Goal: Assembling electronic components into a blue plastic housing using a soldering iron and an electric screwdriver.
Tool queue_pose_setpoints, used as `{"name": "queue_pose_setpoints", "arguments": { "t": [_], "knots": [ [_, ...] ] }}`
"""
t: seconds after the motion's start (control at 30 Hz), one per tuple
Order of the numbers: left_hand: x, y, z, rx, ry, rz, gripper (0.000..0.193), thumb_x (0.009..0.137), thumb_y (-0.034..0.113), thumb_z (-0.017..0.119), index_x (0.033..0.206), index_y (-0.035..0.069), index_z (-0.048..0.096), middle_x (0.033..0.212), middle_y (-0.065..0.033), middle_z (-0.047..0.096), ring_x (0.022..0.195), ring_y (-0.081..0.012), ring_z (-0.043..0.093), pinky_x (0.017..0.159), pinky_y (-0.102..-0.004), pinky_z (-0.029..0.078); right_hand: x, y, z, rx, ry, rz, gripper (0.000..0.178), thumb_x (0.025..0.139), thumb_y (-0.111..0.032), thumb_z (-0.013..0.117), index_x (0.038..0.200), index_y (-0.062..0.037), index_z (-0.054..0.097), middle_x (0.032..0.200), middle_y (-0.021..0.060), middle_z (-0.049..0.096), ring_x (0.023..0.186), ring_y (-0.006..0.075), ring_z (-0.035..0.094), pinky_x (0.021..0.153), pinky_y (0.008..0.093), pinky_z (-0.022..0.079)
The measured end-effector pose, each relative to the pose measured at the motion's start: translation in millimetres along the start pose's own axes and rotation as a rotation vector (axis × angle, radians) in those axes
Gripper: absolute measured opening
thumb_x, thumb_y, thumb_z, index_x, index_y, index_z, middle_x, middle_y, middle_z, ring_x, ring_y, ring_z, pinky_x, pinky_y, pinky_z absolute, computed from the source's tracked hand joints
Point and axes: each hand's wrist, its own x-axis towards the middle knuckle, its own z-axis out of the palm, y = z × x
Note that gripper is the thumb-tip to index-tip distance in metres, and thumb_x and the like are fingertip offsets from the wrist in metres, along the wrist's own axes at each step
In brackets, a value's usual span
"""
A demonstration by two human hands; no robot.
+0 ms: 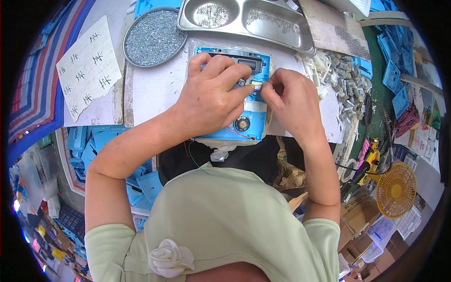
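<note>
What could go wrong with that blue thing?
A thin green wire trails from near the blue case toward the shirt, so it might snag. The small pale piece between the left hand and right hand might slip. The round tray full of metal bits could spill if bumped.

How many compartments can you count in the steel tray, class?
2: in the steel tray, a left compartment and a right compartment, both holding small metal parts. The picture's edge cuts off the tray's top, so more may be hidden.
</note>
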Motion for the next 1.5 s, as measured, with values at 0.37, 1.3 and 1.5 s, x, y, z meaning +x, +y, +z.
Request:
{"name": "queue_pose_setpoints", "arguments": {
  "t": [0.37, 1.3, 1.5],
  "knots": [
    [-1.6, -0.9, 5.7, -0.017, 0.014, -0.021, 0.031, 0.070, 0.013, 0.076, 0.100, 0.014, 0.077, 0.113, -0.0024, 0.064, 0.107, -0.0256, 0.056, 0.097, -0.0466, 0.033, -3.1, -9.8, -6.7, -0.010, -0.047, 0.132, 0.020, 0.082, -0.017, 0.071, 0.070, -0.0014, 0.066, 0.070, 0.0188, 0.067, 0.071, 0.0396, 0.065, 0.066, 0.0474, 0.053],
    [43.2, -33.1, -9.7, -0.098, -0.178, 0.295, 0.029, 0.067, 0.009, 0.080, 0.093, 0.009, 0.068, 0.106, -0.0085, 0.063, 0.089, -0.0277, 0.060, 0.093, -0.0442, 0.045, -0.4, 24.0, -4.0, 0.411, -0.131, 0.215, 0.023, 0.084, -0.019, 0.082, 0.091, -0.0006, 0.071, 0.069, 0.0058, 0.068, 0.063, 0.0110, 0.062, 0.058, 0.0292, 0.049],
    [57.4, -41.5, -9.3, -0.165, -0.216, 0.349, 0.024, 0.069, 0.012, 0.073, 0.092, 0.006, 0.067, 0.102, -0.0077, 0.063, 0.090, -0.0256, 0.063, 0.082, -0.0376, 0.048, -5.7, 31.5, 8.1, 0.230, 0.000, -0.081, 0.028, 0.080, -0.025, 0.081, 0.097, -0.0069, 0.068, 0.067, 0.0079, 0.061, 0.062, 0.0270, 0.063, 0.059, 0.0387, 0.049]
  ]
}}
